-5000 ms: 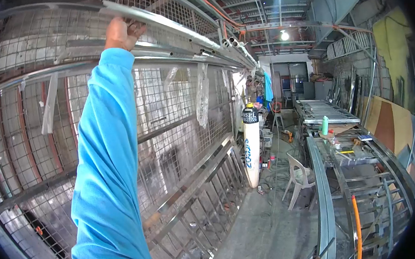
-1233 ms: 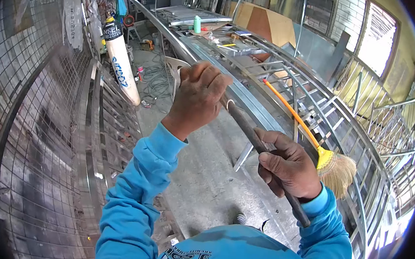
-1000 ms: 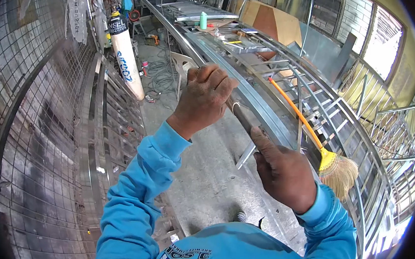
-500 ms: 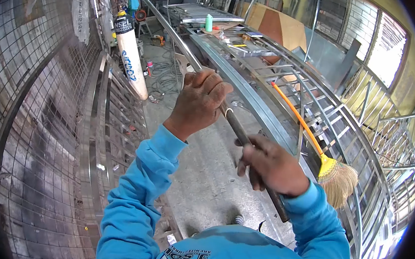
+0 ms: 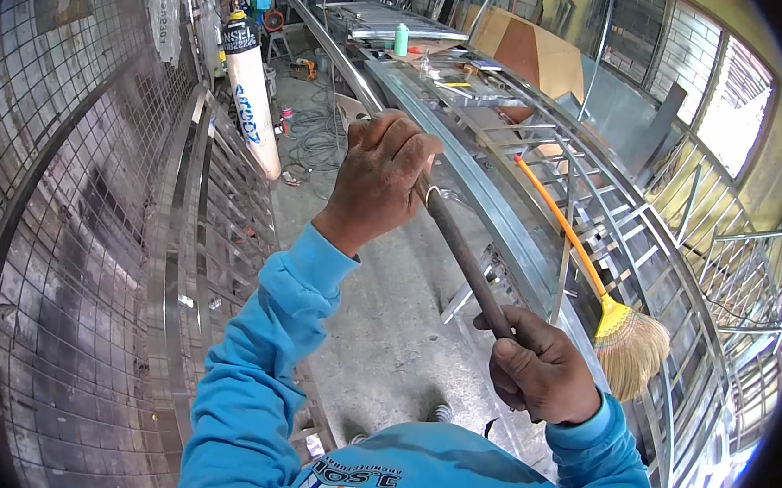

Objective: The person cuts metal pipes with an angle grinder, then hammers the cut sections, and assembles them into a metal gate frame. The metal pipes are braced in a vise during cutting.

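Note:
A long pole runs from the upper left down to the lower right; its upper part is shiny metal [image 5: 329, 45] and its lower part is a dark rod [image 5: 466, 255]. My left hand [image 5: 383, 174] is wrapped round the pole where the two parts meet, by a thin pale ring. Lower down, my right hand [image 5: 543, 364] is closed round the dark rod near its lower end, with the thumb and fingers curled. The rod's end is hidden by the right hand.
A broom [image 5: 631, 344] with an orange handle leans on metal frames at the right. Long steel profiles [image 5: 471, 181] lie beside the pole. A tall cylinder [image 5: 252, 106] stands at the left, near wire mesh [image 5: 68, 216]. A green bottle [image 5: 401, 40] stands on the far bench.
My right hand has moved down along the dark rod and its fingers have closed round it. More of the rod shows between the hands. The left hand keeps its grip.

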{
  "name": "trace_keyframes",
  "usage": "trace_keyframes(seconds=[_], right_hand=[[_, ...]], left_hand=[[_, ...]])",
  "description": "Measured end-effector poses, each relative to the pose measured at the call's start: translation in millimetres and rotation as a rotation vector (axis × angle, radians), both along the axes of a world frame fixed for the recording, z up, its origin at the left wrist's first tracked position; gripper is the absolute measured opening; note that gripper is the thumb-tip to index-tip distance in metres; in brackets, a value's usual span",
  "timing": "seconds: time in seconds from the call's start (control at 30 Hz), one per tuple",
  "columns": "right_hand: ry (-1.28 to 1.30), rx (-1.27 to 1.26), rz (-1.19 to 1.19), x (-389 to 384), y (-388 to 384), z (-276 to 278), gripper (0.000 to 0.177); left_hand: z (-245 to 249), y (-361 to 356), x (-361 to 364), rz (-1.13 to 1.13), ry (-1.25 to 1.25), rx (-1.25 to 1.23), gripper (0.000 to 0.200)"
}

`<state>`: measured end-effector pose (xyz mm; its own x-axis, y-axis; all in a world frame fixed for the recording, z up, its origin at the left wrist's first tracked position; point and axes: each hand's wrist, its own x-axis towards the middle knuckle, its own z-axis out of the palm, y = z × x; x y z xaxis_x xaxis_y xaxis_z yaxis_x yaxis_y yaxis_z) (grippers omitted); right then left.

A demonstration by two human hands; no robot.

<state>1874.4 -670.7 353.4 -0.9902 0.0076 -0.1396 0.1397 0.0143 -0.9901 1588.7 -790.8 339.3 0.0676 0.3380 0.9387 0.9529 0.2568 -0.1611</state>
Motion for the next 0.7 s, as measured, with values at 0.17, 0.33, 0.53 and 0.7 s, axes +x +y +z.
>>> trace_keyframes(seconds=[0.17,0.33,0.53,0.7], right_hand=[[0.342,0.956,-0.16,-4,1,-23,0.034],[0.311,1.023,-0.173,-2,-9,-16,0.038],[0.273,0.881,-0.09,-15,-3,-14,0.028],[-0.098,-0.084,0.031,-9,-4,-6,0.029]], left_hand=[[-9,5,-3,-0.009,0.001,-0.029,0.026],[-1,3,-9,0.161,0.025,0.109,0.019],[22,5,-40,-0.009,0.163,-0.007,0.028],[26,5,-43,-0.029,0.202,0.107,0.026]])
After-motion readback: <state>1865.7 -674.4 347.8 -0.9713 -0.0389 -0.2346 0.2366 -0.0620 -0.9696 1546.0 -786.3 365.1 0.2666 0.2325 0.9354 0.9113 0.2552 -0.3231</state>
